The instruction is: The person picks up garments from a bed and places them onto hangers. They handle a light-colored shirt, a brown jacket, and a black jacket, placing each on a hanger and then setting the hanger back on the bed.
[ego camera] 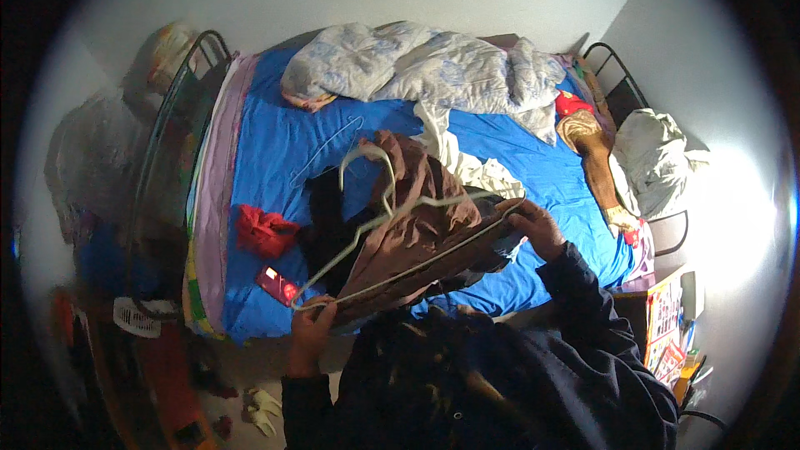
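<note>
A pale clothes hanger [375,225] is held up over the bed, its hook pointing away from me. My left hand [312,325] grips its left end, and with it the edge of a brown garment [419,212]. At the hanger's other end, my right hand [534,228] is closed on the corner and some of the brown cloth. The garment hangs across the bottom bar. Black clothing [325,219] lies beneath it on the blue bedsheet [262,137]. Another thin wire hanger [328,147] lies flat on the sheet beyond.
A red cloth [265,231] and a red packet [277,285] lie at the left. A patterned quilt [431,69] is bunched along the wall, with white cloth [487,175] nearer. Metal bed ends [150,137] stand at both sides. White gloves [262,411] lie on the floor.
</note>
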Demonstrator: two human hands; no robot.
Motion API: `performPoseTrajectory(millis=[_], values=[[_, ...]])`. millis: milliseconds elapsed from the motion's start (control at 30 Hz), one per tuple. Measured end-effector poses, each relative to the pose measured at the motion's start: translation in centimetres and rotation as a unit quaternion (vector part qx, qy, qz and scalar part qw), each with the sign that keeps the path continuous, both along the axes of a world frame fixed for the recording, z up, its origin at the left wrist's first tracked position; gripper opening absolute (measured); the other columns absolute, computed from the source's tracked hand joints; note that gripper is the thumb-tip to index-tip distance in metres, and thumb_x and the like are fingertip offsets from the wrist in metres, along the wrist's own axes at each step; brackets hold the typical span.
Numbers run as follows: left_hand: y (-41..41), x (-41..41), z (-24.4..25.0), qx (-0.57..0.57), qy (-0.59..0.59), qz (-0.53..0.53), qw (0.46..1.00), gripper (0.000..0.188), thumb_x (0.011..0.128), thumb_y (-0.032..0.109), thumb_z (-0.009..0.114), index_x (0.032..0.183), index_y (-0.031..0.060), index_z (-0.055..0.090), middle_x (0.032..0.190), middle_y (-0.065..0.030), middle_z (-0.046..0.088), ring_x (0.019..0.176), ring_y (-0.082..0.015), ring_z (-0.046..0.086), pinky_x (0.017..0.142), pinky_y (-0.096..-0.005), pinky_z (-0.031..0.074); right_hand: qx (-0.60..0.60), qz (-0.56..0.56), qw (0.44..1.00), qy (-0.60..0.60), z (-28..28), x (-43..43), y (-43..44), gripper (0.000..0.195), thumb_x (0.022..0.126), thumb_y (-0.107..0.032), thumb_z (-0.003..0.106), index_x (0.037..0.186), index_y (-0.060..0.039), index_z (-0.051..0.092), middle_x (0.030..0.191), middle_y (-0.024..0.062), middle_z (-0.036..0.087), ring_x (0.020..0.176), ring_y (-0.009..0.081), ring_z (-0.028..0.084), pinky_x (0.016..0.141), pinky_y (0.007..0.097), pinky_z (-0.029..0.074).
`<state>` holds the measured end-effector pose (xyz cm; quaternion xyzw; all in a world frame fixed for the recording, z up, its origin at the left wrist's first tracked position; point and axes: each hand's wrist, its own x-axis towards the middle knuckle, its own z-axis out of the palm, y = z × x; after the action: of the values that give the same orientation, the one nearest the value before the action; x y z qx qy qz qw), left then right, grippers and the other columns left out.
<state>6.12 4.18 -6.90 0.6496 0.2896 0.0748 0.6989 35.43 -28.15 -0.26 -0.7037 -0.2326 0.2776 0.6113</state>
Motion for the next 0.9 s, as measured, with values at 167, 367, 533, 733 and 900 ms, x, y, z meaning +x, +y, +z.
performPoseTrajectory(millis=[167, 367, 533, 733, 900], values=[[-1.4, -0.5, 1.0, 0.105, -0.071, 0.020, 0.992, 0.017, 0.086, 0.011, 0.060, 0.098, -0.0007, 0.061, 0.089, -0.0062, 0.062, 0.084, -0.0122, 0.056, 0.075, -0.0270, 0.045, 0.065, -0.077, 0.995, -0.003, -1.7, -0.2, -0.5, 0.035, 0.093, -0.023, 0.050, 0.121, -0.0010, 0.052, 0.113, 0.0074, 0.058, 0.105, 0.0146, 0.053, 0.093, 0.0309, 0.040], [-3.5, -0.6, 0.8, 0.165, -0.009, 0.070, 0.984, 0.018, 0.086, 0.015, 0.061, 0.093, -0.0017, 0.063, 0.087, -0.0090, 0.062, 0.084, -0.0165, 0.058, 0.074, -0.0294, 0.046, 0.022, -0.179, 0.982, -0.056, -3.6, 1.5, -3.4, 0.017, 0.090, -0.014, 0.053, 0.099, -0.0005, 0.057, 0.090, 0.0040, 0.059, 0.085, 0.0110, 0.054, 0.080, 0.0250, 0.043], [-6.0, -0.4, 0.9, 0.162, -0.027, 0.117, 0.980, 0.017, 0.084, 0.014, 0.062, 0.091, -0.0013, 0.064, 0.085, -0.0096, 0.063, 0.083, -0.0182, 0.059, 0.075, -0.0315, 0.047, -0.007, -0.105, 0.994, 0.008, -3.9, 1.7, -2.7, 0.016, 0.090, -0.017, 0.057, 0.092, -0.0015, 0.056, 0.078, 0.0023, 0.058, 0.070, 0.0104, 0.056, 0.064, 0.0240, 0.046], [-10.0, -0.3, 0.6, 0.185, -0.055, 0.151, 0.969, 0.017, 0.085, 0.016, 0.061, 0.090, 0.0000, 0.065, 0.086, -0.0086, 0.062, 0.082, -0.0179, 0.059, 0.073, -0.0314, 0.046, -0.107, -0.076, 0.981, -0.146, -4.4, 3.6, -1.0, 0.045, 0.078, -0.029, 0.072, 0.100, -0.0007, 0.045, 0.072, 0.0081, 0.057, 0.064, 0.0165, 0.056, 0.059, 0.0319, 0.045], [-12.4, 0.1, 1.2, 0.233, -0.060, 0.161, 0.957, 0.017, 0.086, 0.017, 0.060, 0.086, 0.0002, 0.065, 0.085, -0.0102, 0.061, 0.078, -0.0199, 0.059, 0.067, -0.0323, 0.045, -0.252, -0.023, 0.925, -0.284, -3.2, 5.3, -0.2, 0.043, 0.075, -0.037, 0.072, 0.082, -0.0002, 0.049, 0.063, 0.0093, 0.053, 0.059, 0.0216, 0.052, 0.055, 0.0347, 0.043]])
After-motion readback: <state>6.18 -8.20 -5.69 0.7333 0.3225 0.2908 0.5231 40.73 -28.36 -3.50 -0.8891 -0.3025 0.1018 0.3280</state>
